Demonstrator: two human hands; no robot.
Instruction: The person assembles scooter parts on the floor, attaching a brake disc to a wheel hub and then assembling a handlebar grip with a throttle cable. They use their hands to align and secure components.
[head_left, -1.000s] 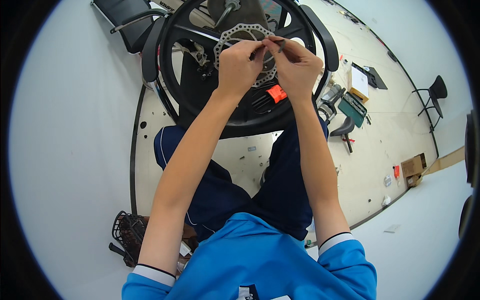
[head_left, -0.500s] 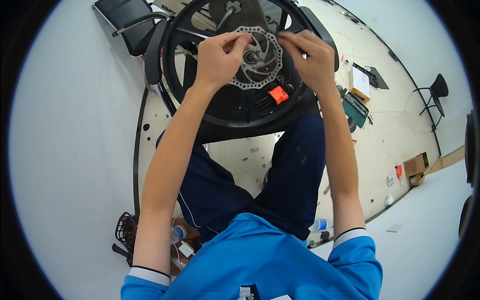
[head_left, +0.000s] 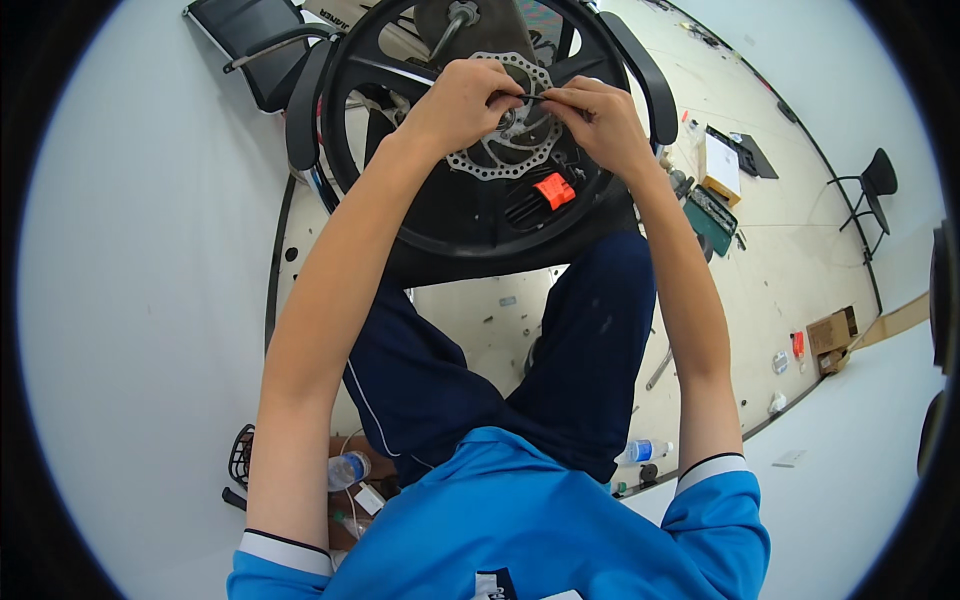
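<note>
Head view: hands have closed together over brake disc.

Crowded centre, open left

Upper centre is blocked by the wheel and its disc; a chair stands upper left; bare floor is left open.

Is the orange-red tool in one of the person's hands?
No. The orange-red tool lies on the wheel, below both hands, which pinch a thin black piece.
</note>
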